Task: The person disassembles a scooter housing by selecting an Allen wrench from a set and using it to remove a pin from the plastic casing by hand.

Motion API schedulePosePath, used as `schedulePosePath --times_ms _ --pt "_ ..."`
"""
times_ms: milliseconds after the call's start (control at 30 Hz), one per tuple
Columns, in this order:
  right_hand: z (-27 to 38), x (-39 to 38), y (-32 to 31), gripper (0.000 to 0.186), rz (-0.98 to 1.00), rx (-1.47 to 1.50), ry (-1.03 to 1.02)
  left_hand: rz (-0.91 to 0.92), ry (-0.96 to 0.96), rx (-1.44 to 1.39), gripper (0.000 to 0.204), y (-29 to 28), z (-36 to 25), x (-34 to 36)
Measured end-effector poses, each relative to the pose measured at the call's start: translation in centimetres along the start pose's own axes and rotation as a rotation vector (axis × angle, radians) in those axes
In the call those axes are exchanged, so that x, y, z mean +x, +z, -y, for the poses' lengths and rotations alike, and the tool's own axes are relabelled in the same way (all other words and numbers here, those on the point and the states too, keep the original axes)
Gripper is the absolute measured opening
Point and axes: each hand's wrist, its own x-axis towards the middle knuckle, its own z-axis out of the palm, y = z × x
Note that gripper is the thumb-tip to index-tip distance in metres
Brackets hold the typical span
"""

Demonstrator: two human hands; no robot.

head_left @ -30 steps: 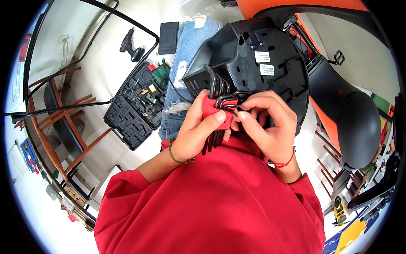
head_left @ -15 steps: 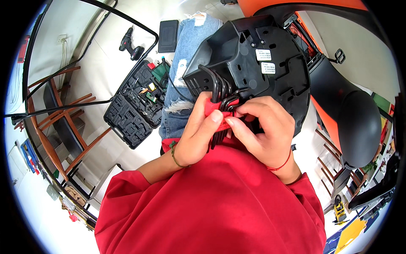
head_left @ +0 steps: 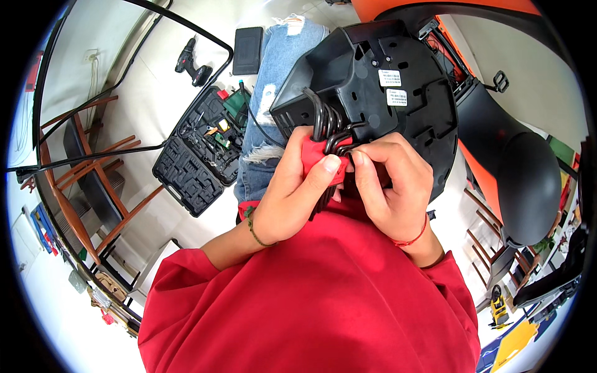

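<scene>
My left hand (head_left: 291,196) grips a red holder (head_left: 314,160) of black hex keys (head_left: 326,115) of several sizes, with the thumb across its front. My right hand (head_left: 392,186) is beside it, thumb and forefinger pinched at the bent end of one of the small keys (head_left: 345,149). Behind my hands a black moulded plastic shell (head_left: 420,133) with holes, screws and two white labels lies over my lap, beside the blue denim of my leg (head_left: 292,43).
An open tool case (head_left: 180,180), a cordless drill (head_left: 194,65) and a dark rectangular pad (head_left: 247,50) are on the floor at left, near a black tube frame (head_left: 205,36) and wooden chairs (head_left: 81,174). An orange-and-black machine (head_left: 522,186) stands at right.
The key holder and both my hands have shifted slightly. My right thumb moved down onto the holder's side and is now raised again toward the keys' bent ends.
</scene>
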Motion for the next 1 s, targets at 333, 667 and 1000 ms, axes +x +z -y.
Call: schedulePosePath --times_ms 333,667,1000 --pt "0.6 0.6 0.4 0.007 0.036 0.198 0.155 0.034 -0.066 -0.143 0.024 -0.2 -0.6 0.0" --pt "-0.3 0.5 0.7 0.007 -0.005 0.279 0.265 -0.028 -0.041 0.093 0.025 0.3 -0.7 0.1" --pt "0.1 1.4 1.2 0.007 -0.040 0.299 0.270 -0.101 0.075 0.166 0.025 0.9 -0.6 0.1"
